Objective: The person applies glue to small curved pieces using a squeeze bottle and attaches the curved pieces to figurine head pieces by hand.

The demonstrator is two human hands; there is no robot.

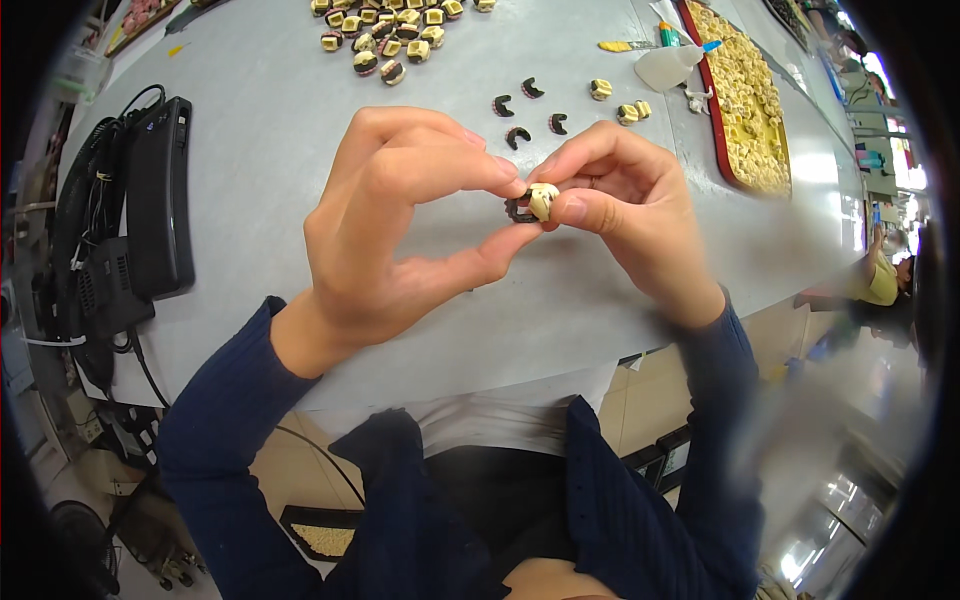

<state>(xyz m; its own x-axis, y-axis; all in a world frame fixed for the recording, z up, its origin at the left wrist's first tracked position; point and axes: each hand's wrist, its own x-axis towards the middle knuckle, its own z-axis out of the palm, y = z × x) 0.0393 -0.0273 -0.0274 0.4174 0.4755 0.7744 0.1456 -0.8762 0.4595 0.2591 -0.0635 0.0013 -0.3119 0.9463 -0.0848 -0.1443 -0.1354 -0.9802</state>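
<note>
A: Navy sleeves [230, 420] come up from the lower edge, both forearms raised over the grey table [280, 150]. What's in the hands?

B: Left hand [390, 220] and right hand [620, 200] meet fingertip to fingertip. Pinched btwn them: a small cream piece [544, 198] w/ a dark C-shaped clip [518, 210] touching its left side. Left thumb and index close on the clip side, right thumb and index grip the cream piece. Both held in the air above the table, not resting on it.

A: Which step, you reckon?

B: Looks like fitting, clip being pressed onto the cream piece. Can't tell if it's fully seated; fingers hide the joint.

A: Next move needs what?

B: Prob. a firm squeeze w/ the clip kept square to the piece, else it could skew or pop off. Small parts, so fingertip control matters.

A: Anything else around?

B: Loose dark clips [527, 108] lie just beyond the hands, bare cream pieces [620, 102] near them. Cluster of finished pieces [390, 35] at far edge, red tray [722, 160] of cream parts far right, squeeze bottle [668, 65] beside it. Black device w/ cables [160, 200] at left.
</note>
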